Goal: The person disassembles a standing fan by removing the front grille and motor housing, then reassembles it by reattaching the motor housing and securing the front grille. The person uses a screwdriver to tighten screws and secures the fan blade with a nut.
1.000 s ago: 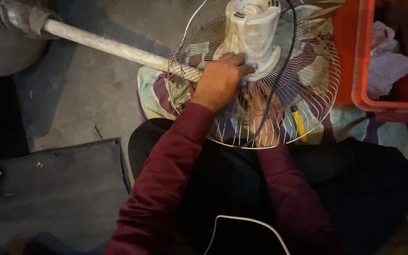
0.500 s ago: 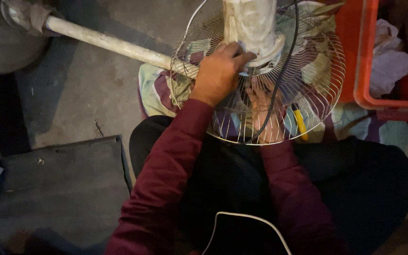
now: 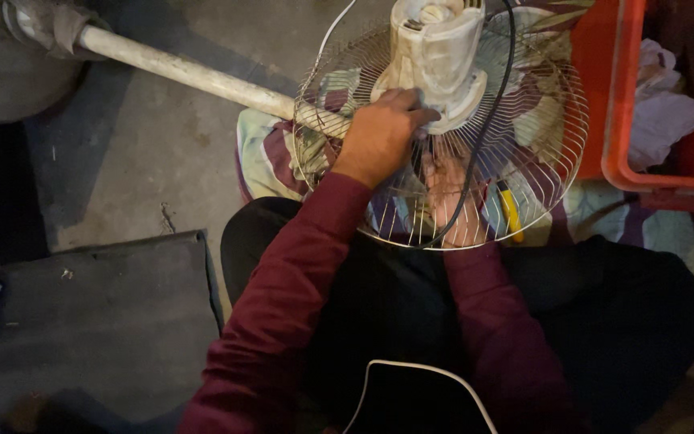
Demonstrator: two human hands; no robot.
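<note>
Hands (image 3: 379, 137) grip fan motor (image 3: 439, 60); red crate (image 3: 628, 104) holds cloth (image 3: 668, 112).

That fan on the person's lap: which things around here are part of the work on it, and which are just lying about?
In hand:
- left hand on the motor housing
- right hand under the wire fan guard
- fan pole
- black cable
- yellow-handled tool, beneath the guard

Lying about:
- red crate with crumpled cloth
- patterned cloth
- dark mat
</note>
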